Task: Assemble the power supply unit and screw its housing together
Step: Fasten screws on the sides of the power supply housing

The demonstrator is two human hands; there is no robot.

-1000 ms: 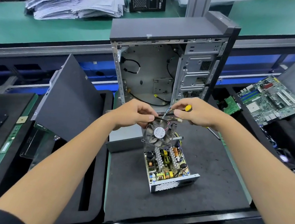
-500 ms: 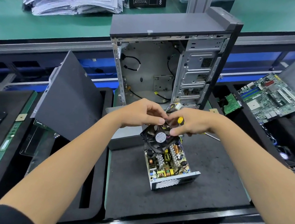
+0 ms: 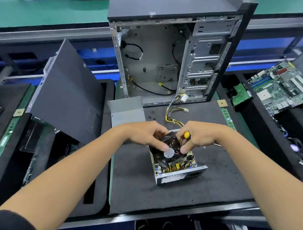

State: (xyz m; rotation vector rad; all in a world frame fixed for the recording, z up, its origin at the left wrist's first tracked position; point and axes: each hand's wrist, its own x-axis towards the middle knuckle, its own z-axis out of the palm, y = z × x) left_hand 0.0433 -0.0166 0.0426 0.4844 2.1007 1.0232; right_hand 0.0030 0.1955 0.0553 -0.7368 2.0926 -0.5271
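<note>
PSU (image 3: 177, 172) open on mat, both hands' fingers (image 3: 163, 146) gripping fan (image 3: 168, 152)

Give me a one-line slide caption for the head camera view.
Both hands, left hand and right hand, lower a black fan onto the open power supply.

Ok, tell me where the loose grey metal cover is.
The metal cover lies on the black mat, left of centre, just in front of the open computer case and behind the left hand.

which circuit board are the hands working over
The one inside the open metal box on the mat, under the fan; the big green motherboard lies untouched far right.
</note>
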